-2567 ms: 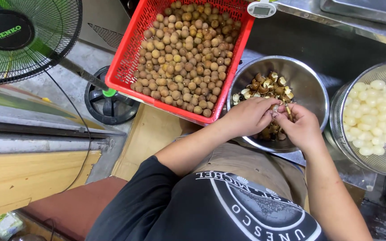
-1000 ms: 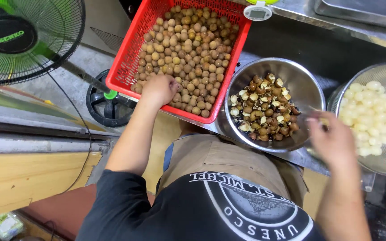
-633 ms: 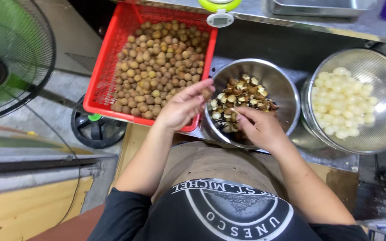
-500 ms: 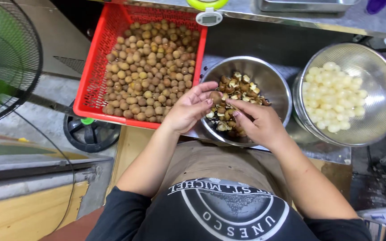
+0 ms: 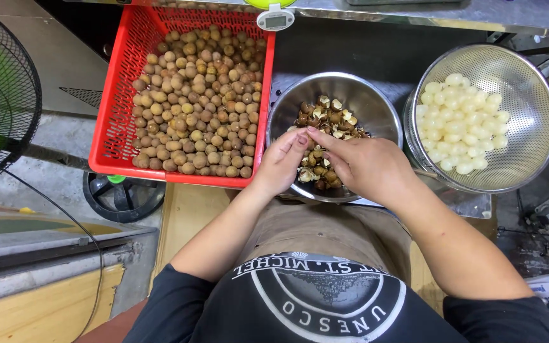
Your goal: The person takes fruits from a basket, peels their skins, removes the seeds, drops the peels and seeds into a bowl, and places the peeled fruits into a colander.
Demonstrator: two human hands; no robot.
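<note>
Both hands now meet over the steel bowl [image 5: 376, 105]. Red basket [image 5: 122, 95] left: mostly full of unpeeled longans [image 5: 195, 101]. Left hand [image 5: 282, 162] and right hand [image 5: 363, 166], fingers pinched together; fruit between them hidden. Colander [image 5: 528, 82] right: 1 modest heap of peeled fruit [image 5: 462, 124].

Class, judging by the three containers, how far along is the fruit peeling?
Done: a layer of peeled white fruit in the colander, and shells in the steel bowl. In hand: left hand and right hand meet over that bowl, apparently working one fruit. Left: the red basket holds many unpeeled brown fruits.
</note>
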